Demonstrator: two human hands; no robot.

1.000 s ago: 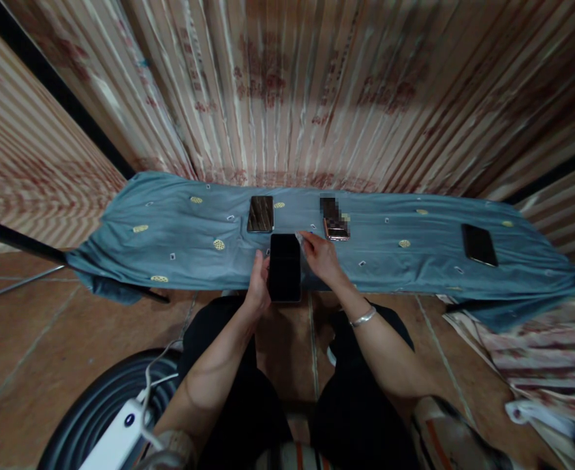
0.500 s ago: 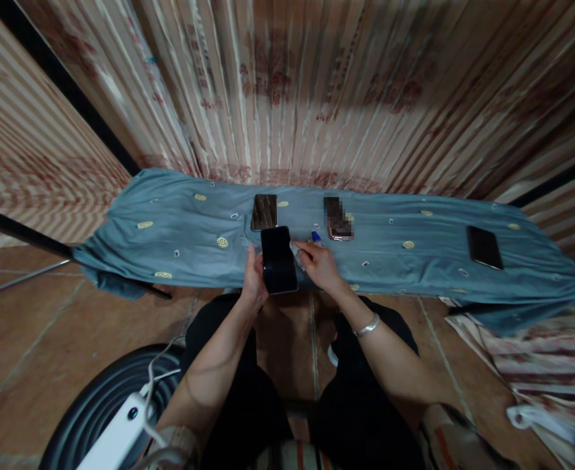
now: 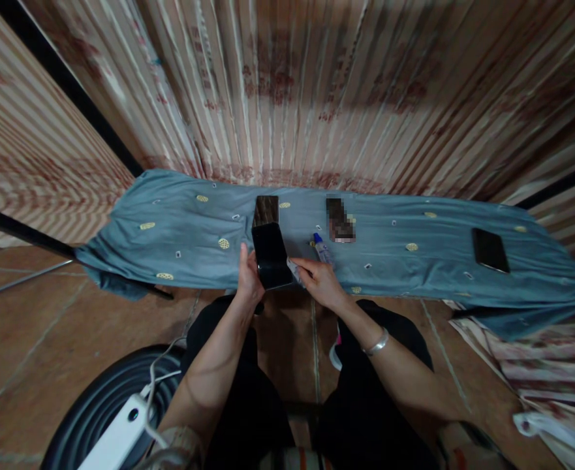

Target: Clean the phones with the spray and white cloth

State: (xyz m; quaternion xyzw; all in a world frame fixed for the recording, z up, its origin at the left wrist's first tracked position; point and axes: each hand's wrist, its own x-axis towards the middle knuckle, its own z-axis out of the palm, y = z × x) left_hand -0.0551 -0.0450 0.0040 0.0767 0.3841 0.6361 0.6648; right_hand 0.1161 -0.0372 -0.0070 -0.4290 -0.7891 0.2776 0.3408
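My left hand (image 3: 250, 277) grips the left side of a black phone (image 3: 272, 256), held tilted over the front edge of the cloth. My right hand (image 3: 320, 281) pinches a small pale cloth (image 3: 294, 269) against the phone's right edge. Beyond the held phone lies another dark, glossy phone (image 3: 267, 210), partly overlapped by it. A tube with a blue cap (image 3: 322, 250) rests beside my right fingers. Further back is a blurred-out phone (image 3: 340, 219).
A blue patterned cloth (image 3: 196, 228) covers the narrow table. At its right lies a dark phone (image 3: 491, 250). Striped curtains (image 3: 287, 117) hang behind. On the floor at lower left are a black round ribbed object (image 3: 79, 405) and a white device (image 3: 118, 434) with a cable.
The held phone has moved slightly left and turned, with my left hand on it. My right hand has shifted a little, and more of the tube shows.
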